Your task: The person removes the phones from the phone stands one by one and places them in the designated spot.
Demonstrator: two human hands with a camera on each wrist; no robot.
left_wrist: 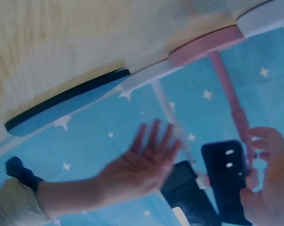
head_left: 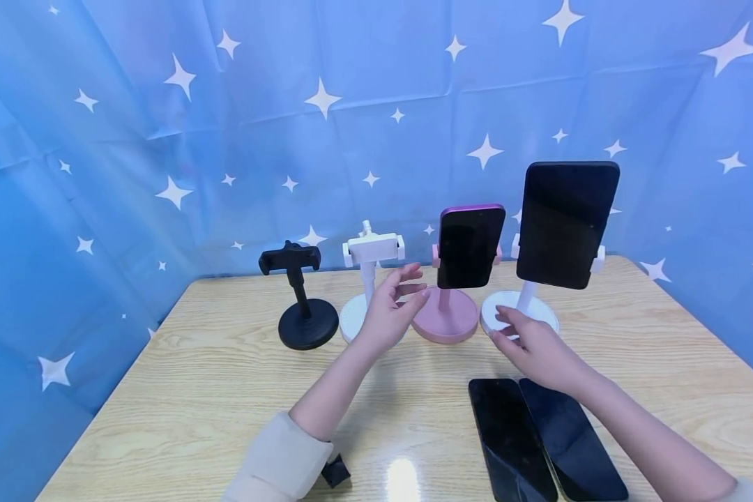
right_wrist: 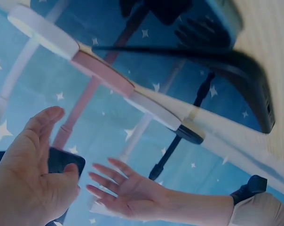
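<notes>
My left hand (head_left: 394,307), fingers loosely bent and holding nothing, hovers in front of the white phone stand (head_left: 374,247), left of the pink stand (head_left: 445,321). A pink-edged phone (head_left: 472,247) sits upright in the pink stand's clamp. At the far right a second white stand (head_left: 542,314) carries a black tablet (head_left: 567,224). Its base has my right hand (head_left: 542,348) just before it, the fingers relaxed and nothing in them. The right wrist view shows the left hand (right_wrist: 137,190) with spread fingers. A black stand (head_left: 307,324) has no phone in its clamp.
Two dark phones, a left one (head_left: 511,439) and a right one (head_left: 574,439), lie side by side below my right hand. The wooden table (head_left: 213,390) ends at a blue star-patterned cloth (head_left: 257,139). A small black device (head_left: 335,472) shows by my left sleeve.
</notes>
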